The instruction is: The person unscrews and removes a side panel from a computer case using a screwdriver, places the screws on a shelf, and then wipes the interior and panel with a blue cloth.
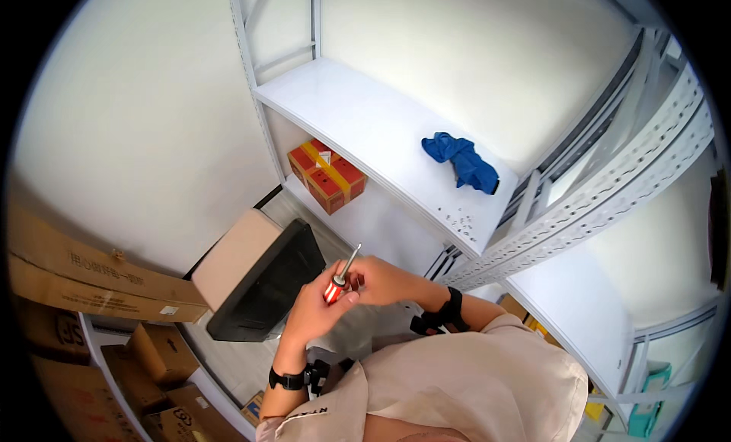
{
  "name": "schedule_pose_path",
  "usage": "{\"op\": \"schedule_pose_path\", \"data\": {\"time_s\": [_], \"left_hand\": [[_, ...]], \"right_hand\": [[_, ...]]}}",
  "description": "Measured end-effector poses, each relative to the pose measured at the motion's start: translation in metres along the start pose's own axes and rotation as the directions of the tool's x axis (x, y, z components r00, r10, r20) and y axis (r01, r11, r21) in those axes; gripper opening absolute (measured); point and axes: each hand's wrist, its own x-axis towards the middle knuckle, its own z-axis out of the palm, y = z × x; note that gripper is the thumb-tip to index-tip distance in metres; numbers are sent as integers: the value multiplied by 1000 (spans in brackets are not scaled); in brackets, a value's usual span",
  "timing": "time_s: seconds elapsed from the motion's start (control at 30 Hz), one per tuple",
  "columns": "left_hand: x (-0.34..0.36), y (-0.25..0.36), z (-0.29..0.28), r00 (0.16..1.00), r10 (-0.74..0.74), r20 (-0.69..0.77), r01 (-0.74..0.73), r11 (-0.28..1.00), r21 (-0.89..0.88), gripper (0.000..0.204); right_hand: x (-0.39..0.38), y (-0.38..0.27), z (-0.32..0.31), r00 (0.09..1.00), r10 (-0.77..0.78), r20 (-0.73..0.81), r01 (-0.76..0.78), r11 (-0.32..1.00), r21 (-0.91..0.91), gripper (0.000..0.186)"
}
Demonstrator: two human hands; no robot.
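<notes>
A screwdriver (349, 265) with a red and white handle and a metal shaft points up and away between my two hands. Around its handle, the fingers of my left hand (308, 309) are closed. My right hand (384, 280) meets the left beside the shaft, with its fingers curled inward. Whatever those right fingers hold, if anything, is too small and too covered to make out. Ahead, a white shelf (343, 99) carries a crumpled blue cloth (463, 162) and, near its right end, several small loose metal pieces (458, 223).
A red carton (327, 175) with yellow tape sits on the lower shelf. Left of my hands stands a beige-and-black block-like object (263, 282). Cardboard boxes (160, 358) fill a rack at the left. A perforated metal upright (579, 213) rises at the right, with another white shelf (579, 312) beyond.
</notes>
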Motion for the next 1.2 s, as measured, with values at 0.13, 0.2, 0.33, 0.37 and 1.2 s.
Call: {"op": "schedule_pose_path", "data": {"time_s": [0.13, 0.2, 0.33, 0.37, 1.2], "left_hand": [[20, 69, -22, 1000, -24, 8, 25, 985, -173, 44], [33, 82, -30, 986, -155, 53, 163, 966, -199, 44], [77, 68, -32, 962, -266, 69, 274, 942, -193, 47], [91, 66, -29, 954, -292, 64, 299, 936, -188, 48], [307, 63, 31, 927, -267, 263, 316, 935, -164, 39]], "right_hand": [[17, -65, -33, 998, 50, -45, -58, 982, -182, 26], [18, -89, -52, 990, 88, -107, -100, 989, -109, 25], [18, -50, -105, 890, 105, -444, -59, 991, 118, 25], [15, -34, -124, 823, 108, -558, -11, 985, 174, 25], [-29, 110, -332, -8, 448, -894, -927, 332, 175, 80]]}}
